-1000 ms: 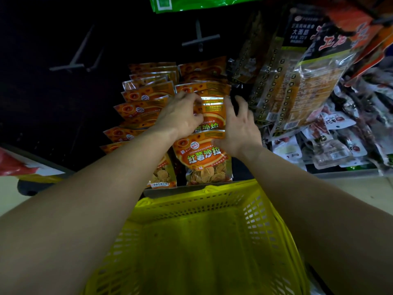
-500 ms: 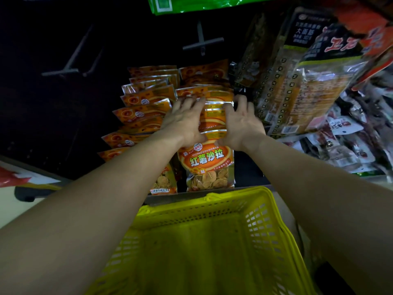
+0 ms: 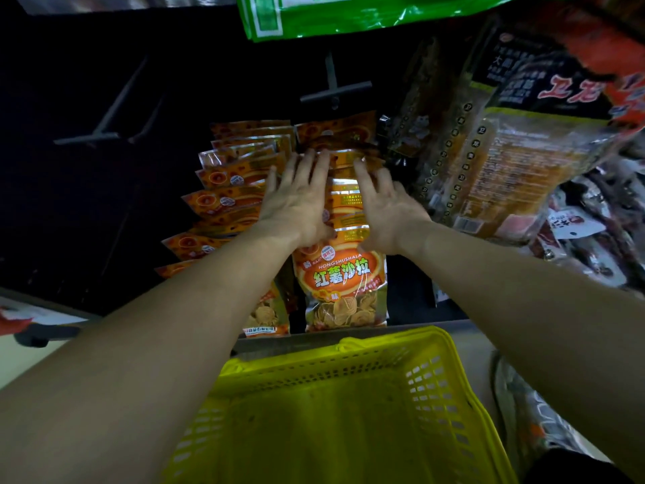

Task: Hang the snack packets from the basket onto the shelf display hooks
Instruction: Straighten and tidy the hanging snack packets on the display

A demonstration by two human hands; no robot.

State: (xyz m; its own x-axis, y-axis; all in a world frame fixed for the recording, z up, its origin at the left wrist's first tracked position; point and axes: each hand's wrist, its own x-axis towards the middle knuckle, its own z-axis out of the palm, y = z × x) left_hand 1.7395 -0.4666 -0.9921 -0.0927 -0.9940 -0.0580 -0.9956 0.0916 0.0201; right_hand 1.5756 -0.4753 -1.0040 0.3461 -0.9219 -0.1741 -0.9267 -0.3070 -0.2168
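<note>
Both my hands are flat and open, gripping nothing. My left hand (image 3: pixel 296 200) lies with straight, spread fingers on the tops of the orange snack packets (image 3: pixel 343 274) in the right-hand row. My right hand (image 3: pixel 389 211) lies just beside it on the same row, also with spread fingers, and its fingertips reach the upper packets. The two hands are near each other but apart, and a strip of packet shows between them. I press on the packets; I do not pinch or curl round any of them.

There are two rows of these orange packets, hung side by side in front of the dark back panel (image 3: pixel 69 204). The left-hand row (image 3: pixel 227 200) fans out in overlapping tops, too many and too overlapped for me to count exactly. The front packet of the right row hangs upright below my wrists, with its clear window of round crisps at the bottom.

Two hooks (image 3: pixel 335 90) jut from the panel higher up. One green packet (image 3: pixel 349 12) hangs overhead, and large dark-and-yellow packets (image 3: pixel 506 162) hang to the right.

One yellow basket (image 3: pixel 432 382) sits below my arms, and inside it I see only its slotted walls and floor.
</note>
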